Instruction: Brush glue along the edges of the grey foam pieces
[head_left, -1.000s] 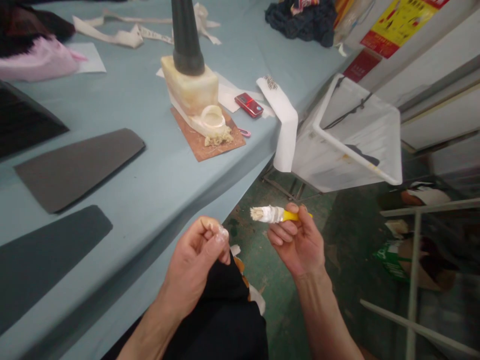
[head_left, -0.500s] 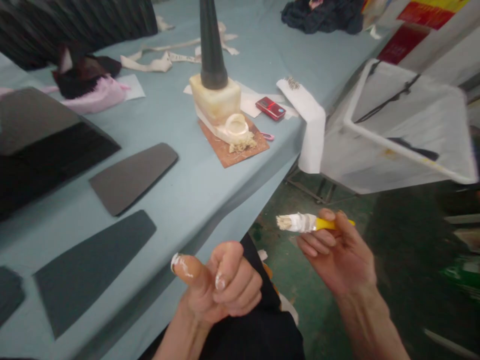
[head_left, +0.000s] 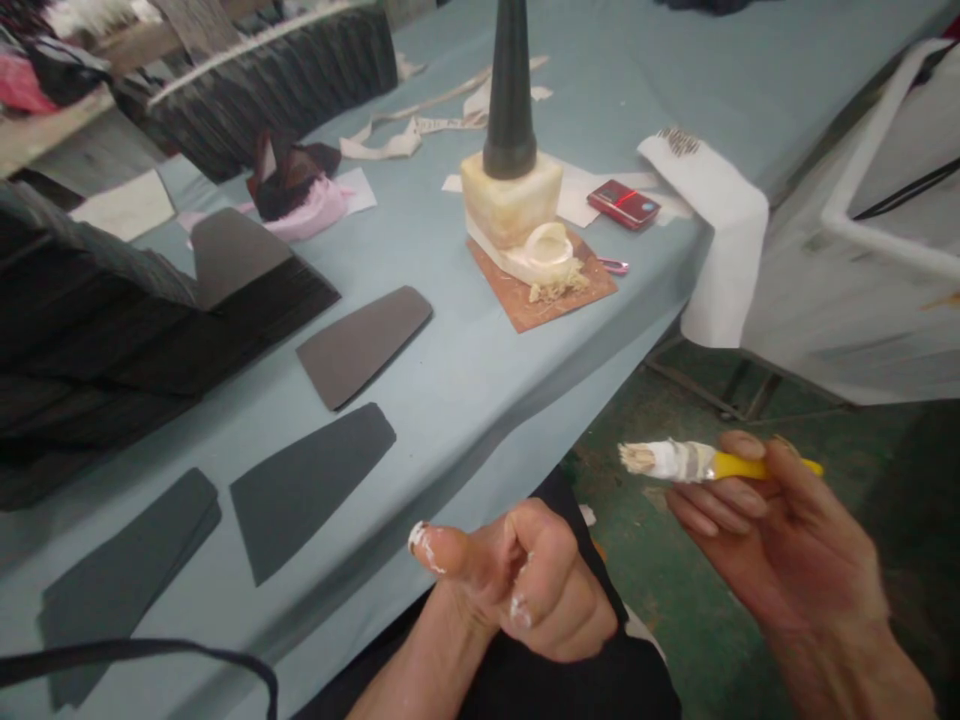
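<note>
My right hand (head_left: 787, 540) grips a brush (head_left: 739, 466) by its yellow handle. Its ferrule end is wrapped in white, and the pale bristles point left, over the gap beside the table. To the left, my left hand (head_left: 525, 585) is held over my dark-clothed lap, fingers curled in and thumb stuck out. White smears mark the thumb tip and a fingertip; no object shows in it. Dark flat tapered pieces lie on the table beyond it: a grey-brown one (head_left: 367, 345), a dark green-grey one (head_left: 315, 490) and an overlapping pair (head_left: 135, 580).
A blue-grey cloth covers the table (head_left: 465, 390). On it are a plastic container with a black cone (head_left: 510, 90) on a brown board (head_left: 525, 315), a red phone (head_left: 624, 204) and a black stack (head_left: 97, 330). White bent card (head_left: 724, 240) overhangs the edge near a white bin (head_left: 847, 320).
The view has swung left, so the table and both hands sit further right in it. More of the black stack shows. My right hand still holds the brush; the left keeps its curled shape.
</note>
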